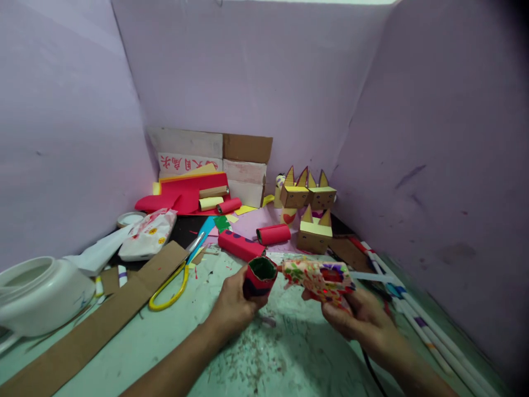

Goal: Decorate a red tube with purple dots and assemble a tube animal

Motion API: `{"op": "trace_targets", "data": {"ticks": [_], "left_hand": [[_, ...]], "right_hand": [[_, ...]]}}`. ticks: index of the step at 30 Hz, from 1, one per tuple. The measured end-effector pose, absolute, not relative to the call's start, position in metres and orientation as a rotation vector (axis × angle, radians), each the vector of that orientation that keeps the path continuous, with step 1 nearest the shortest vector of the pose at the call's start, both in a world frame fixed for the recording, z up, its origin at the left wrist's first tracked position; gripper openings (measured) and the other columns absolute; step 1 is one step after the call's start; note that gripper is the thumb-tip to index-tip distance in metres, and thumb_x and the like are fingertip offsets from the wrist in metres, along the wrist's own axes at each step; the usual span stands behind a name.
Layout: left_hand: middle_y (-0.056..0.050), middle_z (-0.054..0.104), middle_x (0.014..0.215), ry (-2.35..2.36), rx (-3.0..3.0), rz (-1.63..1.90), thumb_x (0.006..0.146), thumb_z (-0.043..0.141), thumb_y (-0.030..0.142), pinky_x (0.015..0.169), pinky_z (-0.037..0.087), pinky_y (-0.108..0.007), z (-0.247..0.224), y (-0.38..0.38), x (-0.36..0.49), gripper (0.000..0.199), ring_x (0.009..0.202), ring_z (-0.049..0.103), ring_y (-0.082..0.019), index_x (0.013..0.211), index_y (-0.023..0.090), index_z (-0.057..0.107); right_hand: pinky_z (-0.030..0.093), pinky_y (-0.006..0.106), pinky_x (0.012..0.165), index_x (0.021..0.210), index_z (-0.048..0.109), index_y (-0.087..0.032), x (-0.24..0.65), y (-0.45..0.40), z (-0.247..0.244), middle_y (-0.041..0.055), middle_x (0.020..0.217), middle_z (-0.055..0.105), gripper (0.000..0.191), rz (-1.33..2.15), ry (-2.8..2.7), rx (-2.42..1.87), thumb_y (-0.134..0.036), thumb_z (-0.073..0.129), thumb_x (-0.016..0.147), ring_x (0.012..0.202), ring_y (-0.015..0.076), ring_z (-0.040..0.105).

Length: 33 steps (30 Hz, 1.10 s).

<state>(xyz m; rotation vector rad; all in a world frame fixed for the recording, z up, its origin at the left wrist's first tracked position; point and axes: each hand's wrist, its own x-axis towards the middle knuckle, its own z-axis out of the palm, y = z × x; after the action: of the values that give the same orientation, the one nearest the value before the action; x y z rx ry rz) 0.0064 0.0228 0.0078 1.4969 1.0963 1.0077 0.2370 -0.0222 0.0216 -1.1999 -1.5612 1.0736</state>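
Note:
My left hand [235, 300] is wrapped round a red paper-covered tube [257, 286] with dark markings, its open end tilted up and showing a dark green inside. In my right hand [363, 317] is a glue gun [308, 275] covered in colourful floral patches, with a cord hanging below. The nozzle points left and meets or nearly meets the tube's upper rim; contact is hard to tell. Just beyond lie a red tube with purple spots [239, 246] and a plain red tube [273, 235].
Yellow-handled scissors [169, 295] and a long cardboard strip [99, 325] lie left, beside a white teapot [41, 298]. Cardboard boxes with pointed ears [314, 234] stand at the back right. White sticks [430, 331] run along the right wall. Red paper [185, 193] lies at the back.

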Motion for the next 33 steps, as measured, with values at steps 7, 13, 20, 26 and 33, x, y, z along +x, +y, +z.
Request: {"op": "trace_targets", "data": {"ticks": [7, 13, 20, 26, 33], "left_hand": [[-0.006, 0.068, 0.092, 1.148, 1.482, 0.996, 0.059, 0.068, 0.017, 0.080, 0.045, -0.032, 0.012, 0.020, 0.007, 0.042, 0.086, 0.059, -0.022, 0.101, 0.014, 0.062], [-0.006, 0.069, 0.096, 1.175, 1.466, 1.013, 0.062, 0.068, 0.017, 0.082, 0.045, -0.033, 0.009, 0.021, 0.008, 0.041, 0.090, 0.061, -0.023, 0.102, 0.015, 0.062], [-0.005, 0.071, 0.095, 1.203, 1.487, 1.000, 0.061, 0.067, 0.012, 0.082, 0.045, -0.033, 0.012, 0.021, 0.008, 0.041, 0.090, 0.062, -0.023, 0.101, 0.014, 0.063], [-0.006, 0.070, 0.100, 1.182, 1.526, 1.003, 0.064, 0.067, 0.011, 0.084, 0.045, -0.032, 0.010, 0.021, 0.007, 0.044, 0.093, 0.062, -0.023, 0.107, 0.012, 0.063], [-0.005, 0.071, 0.097, 1.188, 1.556, 1.007, 0.064, 0.066, 0.008, 0.081, 0.046, -0.031, 0.009, 0.021, 0.007, 0.043, 0.090, 0.062, -0.022, 0.107, 0.014, 0.064]], "right_hand": [[0.054, 0.033, 0.067, 0.086, 0.073, -0.021, 0.240, -0.026, 0.033, 0.0066, 0.078, 0.070, 0.039, 0.938, -1.740, -1.257, -0.057, 0.059, 0.084, 0.073, 0.0239, 0.065], [0.052, 0.032, 0.060, 0.084, 0.072, -0.021, 0.239, -0.024, 0.032, 0.0055, 0.072, 0.066, 0.035, 0.920, -1.731, -1.292, -0.054, 0.062, 0.081, 0.068, 0.0234, 0.062], [0.049, 0.032, 0.058, 0.076, 0.069, -0.022, 0.237, -0.027, 0.025, 0.0037, 0.066, 0.061, 0.033, 0.979, -1.659, -1.255, -0.054, 0.062, 0.081, 0.066, 0.0225, 0.058], [0.047, 0.030, 0.054, 0.074, 0.067, -0.021, 0.237, -0.028, 0.023, 0.0035, 0.064, 0.059, 0.034, 0.996, -1.678, -1.246, -0.054, 0.061, 0.083, 0.063, 0.0213, 0.056], [0.044, 0.028, 0.052, 0.073, 0.068, -0.020, 0.238, -0.029, 0.016, 0.0034, 0.066, 0.058, 0.037, 0.983, -1.655, -1.260, -0.055, 0.063, 0.083, 0.061, 0.0184, 0.051]]}}
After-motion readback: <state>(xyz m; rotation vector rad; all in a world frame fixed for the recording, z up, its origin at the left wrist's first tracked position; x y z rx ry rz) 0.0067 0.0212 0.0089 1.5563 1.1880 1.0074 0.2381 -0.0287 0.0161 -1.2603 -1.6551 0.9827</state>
